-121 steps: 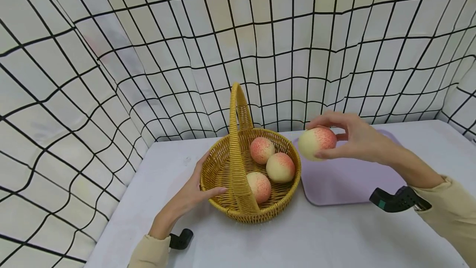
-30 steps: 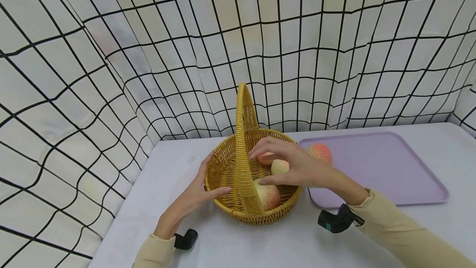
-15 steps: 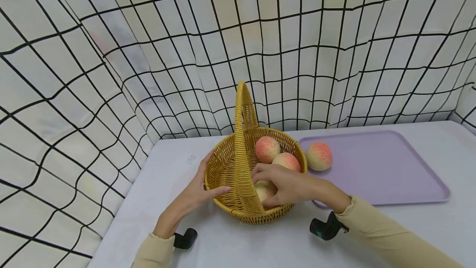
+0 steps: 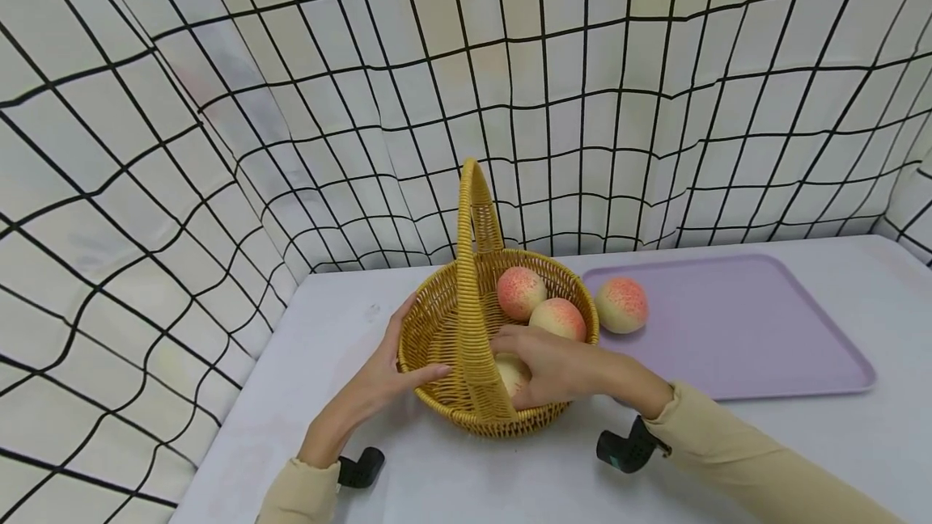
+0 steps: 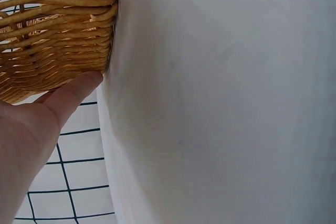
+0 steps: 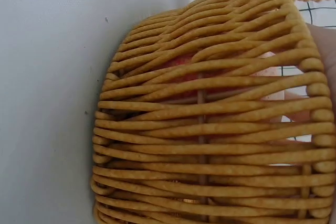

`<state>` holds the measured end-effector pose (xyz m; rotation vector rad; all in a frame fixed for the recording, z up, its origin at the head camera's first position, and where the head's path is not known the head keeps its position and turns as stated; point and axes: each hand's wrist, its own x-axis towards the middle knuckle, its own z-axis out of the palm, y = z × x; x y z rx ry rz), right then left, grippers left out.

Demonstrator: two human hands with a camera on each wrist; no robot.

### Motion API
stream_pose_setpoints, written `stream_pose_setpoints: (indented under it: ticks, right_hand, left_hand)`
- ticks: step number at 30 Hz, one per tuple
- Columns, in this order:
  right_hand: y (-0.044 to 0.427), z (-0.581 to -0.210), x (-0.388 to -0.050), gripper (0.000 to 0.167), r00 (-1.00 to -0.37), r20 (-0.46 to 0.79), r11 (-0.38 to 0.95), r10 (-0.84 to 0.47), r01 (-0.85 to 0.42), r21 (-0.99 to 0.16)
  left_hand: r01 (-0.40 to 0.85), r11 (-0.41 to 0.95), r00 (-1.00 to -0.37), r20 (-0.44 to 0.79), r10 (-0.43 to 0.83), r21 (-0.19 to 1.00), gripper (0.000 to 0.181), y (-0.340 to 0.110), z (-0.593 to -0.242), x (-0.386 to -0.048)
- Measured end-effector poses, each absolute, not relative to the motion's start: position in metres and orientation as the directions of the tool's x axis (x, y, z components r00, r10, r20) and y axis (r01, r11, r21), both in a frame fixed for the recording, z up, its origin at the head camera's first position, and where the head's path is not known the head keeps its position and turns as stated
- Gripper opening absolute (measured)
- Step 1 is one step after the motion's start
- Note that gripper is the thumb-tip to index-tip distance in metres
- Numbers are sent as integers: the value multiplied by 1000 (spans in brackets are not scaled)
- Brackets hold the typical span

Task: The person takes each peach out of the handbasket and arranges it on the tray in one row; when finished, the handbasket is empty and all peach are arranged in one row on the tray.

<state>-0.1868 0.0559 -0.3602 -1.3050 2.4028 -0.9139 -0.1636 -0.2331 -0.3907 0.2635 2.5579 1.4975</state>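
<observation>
A yellow wicker basket point(image 4: 429, 322) with a tall handle stands upright on the white table. My left hand point(image 4: 374, 362) holds its left side, thumb over the rim and fingers along the outer wall; the left wrist view shows a finger against the weave. Inside the basket, my right hand point(image 4: 557, 366) grips a peach point(image 4: 512, 376), thumb on the near side and fingers on the far side. Two more peaches lie behind it: one touching the right rim point(image 4: 559, 318), the other farther back point(image 4: 520, 293). The right wrist view shows mostly the basket's outer weave point(image 6: 210, 129).
A lilac tray point(image 4: 743, 330) lies right of the basket, with one peach point(image 4: 622, 306) at its left end. Black-and-white grid cloth point(image 4: 568, 103) hangs behind and to the left. The basket's handle point(image 4: 469, 281) rises left of my right hand.
My right hand set a peach down on the tray, then moved left into the basket, lowered and closed round the near peach. My left hand stays on the basket.
</observation>
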Motion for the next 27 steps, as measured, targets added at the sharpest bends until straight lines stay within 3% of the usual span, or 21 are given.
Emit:
stream_pose_setpoints:
  ticks: [3,13,21,27]
  right_hand:
    - [55,-361,-186,54,-581,111,394,-806,-666,-634]
    - [70,-347,-184,48,-615,429,266,-662,-727,-633]
    - [126,-305,-181,54,-680,479,257,-556,-688,-678]
    - [175,-283,-173,62,-681,527,377,-508,-726,-575]
  left_hand:
    - [65,483,-972,-55,230,873,113,-233,-390,-163]
    - [68,495,-972,-54,228,866,114,-236,-387,-162]
    - [74,497,-971,-52,234,865,114,-236,-387,-162]
    - [71,493,-969,-58,241,867,115,-235,-388,-163]
